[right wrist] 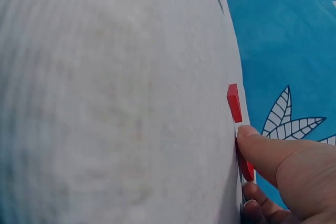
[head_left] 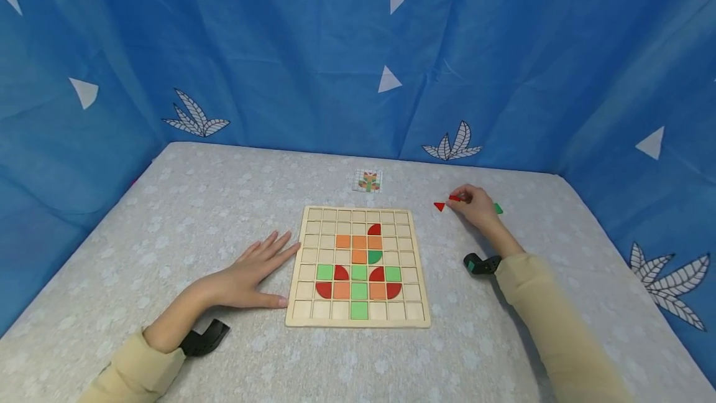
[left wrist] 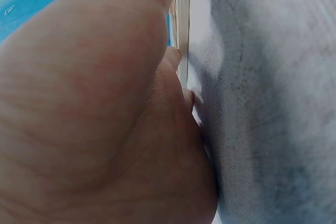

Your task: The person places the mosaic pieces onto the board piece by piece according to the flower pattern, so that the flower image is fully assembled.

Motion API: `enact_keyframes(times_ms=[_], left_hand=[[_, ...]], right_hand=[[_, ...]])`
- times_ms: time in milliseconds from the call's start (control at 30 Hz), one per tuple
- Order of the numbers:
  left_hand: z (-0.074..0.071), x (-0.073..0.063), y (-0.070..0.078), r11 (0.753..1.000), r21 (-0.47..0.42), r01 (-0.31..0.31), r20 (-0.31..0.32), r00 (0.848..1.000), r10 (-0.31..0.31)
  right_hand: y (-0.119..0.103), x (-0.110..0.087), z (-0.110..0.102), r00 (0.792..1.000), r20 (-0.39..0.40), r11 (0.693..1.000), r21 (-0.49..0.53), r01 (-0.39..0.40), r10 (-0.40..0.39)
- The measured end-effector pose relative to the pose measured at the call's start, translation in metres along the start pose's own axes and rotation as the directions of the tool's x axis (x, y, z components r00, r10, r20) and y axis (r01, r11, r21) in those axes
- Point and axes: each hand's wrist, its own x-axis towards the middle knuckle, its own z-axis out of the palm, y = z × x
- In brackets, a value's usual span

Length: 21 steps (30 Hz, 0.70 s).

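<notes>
My right hand (head_left: 475,207) is low over the far right of the table, its thumb and fingers pinching a red wooden piece (head_left: 454,198). In the right wrist view the thumb lies on that piece, and its exact shape is partly hidden. A small red triangle (head_left: 439,206) lies just left of the fingertips. My left hand (head_left: 246,278) rests with fingers spread on the table, fingertips at the left edge of a wooden grid board (head_left: 358,323). Orange squares (head_left: 359,242), green squares (head_left: 359,291) and red quarter-circles (head_left: 394,290) sit in the board's cells, along with one green quarter-circle (head_left: 375,257).
A small pattern card (head_left: 367,181) lies behind the board. A green piece (head_left: 498,208) shows just right of the right hand. Blue printed curtains (head_left: 313,79) hang around the back and sides of the cloth-covered table (head_left: 252,185).
</notes>
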Motion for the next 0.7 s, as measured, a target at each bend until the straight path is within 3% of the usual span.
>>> enact_keyframes(times_ms=[467,700], left_hand=[[0.0006,0.001,0.0014,1.0,0.013,0.004,0.009,1.0,-0.004],[-0.0013,0.0003,0.0018,1.0,0.012,0.006,0.006,1.0,-0.006]], right_hand=[[0.0,-0.0075,0.0036,0.999,-0.038,0.999,0.028,-0.025,0.026],[-0.0008,-0.0077,0.0038,0.997,-0.077,0.996,0.092,0.009,-0.002]])
